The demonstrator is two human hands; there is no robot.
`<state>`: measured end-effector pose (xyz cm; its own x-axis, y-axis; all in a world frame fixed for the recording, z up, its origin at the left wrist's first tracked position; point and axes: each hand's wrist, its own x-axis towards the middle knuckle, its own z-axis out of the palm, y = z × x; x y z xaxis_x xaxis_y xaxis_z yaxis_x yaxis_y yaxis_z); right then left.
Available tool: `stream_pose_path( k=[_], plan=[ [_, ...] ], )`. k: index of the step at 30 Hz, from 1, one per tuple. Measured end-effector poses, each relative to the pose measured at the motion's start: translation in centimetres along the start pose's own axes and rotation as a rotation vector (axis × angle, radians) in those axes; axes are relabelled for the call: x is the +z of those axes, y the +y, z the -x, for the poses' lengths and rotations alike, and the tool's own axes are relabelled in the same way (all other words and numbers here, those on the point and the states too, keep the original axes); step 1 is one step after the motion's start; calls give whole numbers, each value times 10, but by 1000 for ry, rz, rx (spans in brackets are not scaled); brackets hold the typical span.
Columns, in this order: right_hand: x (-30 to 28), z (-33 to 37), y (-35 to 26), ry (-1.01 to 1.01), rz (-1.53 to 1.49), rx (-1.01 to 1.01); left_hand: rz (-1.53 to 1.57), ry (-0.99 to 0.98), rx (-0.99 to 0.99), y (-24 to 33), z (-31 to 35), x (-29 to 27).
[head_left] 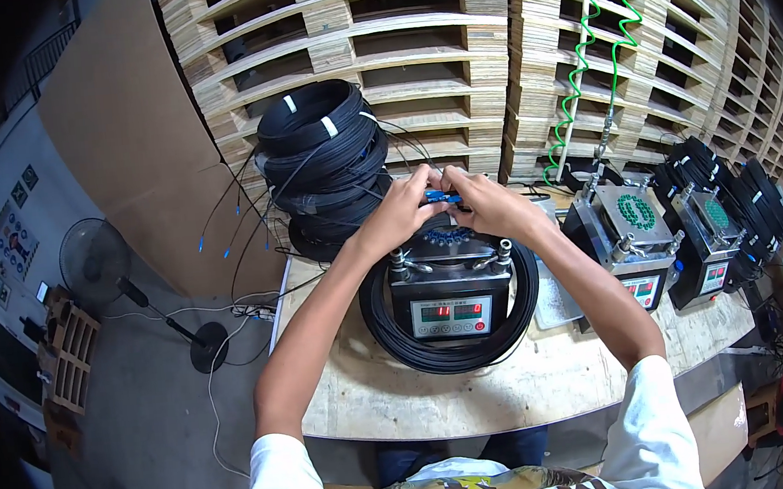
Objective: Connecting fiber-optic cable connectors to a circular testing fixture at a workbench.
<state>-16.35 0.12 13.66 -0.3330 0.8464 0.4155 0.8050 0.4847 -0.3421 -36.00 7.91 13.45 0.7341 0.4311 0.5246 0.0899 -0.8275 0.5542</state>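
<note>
My left hand (400,211) and my right hand (485,203) meet above a black machine (451,281) with a red-digit display. Their fingers pinch small blue cable connectors (443,197) between them; the fingertips partly hide these. Just below the hands, a ring of blue connector ends (448,237) sits on the machine's top. A coil of black cable (431,356) lies on the table around the machine. To the left of my hands rises a tall stack of black cable coils (324,162), with blue-tipped ends hanging off its side.
Two similar machines with green-dotted tops, a nearer one (630,224) and a farther one (708,226), stand at right. Black coils (748,190) lie beyond them. Wooden pallets (411,47) rise behind the table (377,399). Green coiled hoses (582,51) hang down. A fan (95,261) stands left.
</note>
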Motion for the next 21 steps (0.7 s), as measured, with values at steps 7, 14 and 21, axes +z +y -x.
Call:
stream_pose_path(
  k=[7,14,21],
  plan=[
    [-2,3,-4,32,-24,-141,-22,-130,-20,-17,-2,-9],
    [18,16,6,204,77,-92,-347,0,208,-11,15,6],
    [22,24,3,273,-18,75,-677,34,224,2,24,19]
  ],
)
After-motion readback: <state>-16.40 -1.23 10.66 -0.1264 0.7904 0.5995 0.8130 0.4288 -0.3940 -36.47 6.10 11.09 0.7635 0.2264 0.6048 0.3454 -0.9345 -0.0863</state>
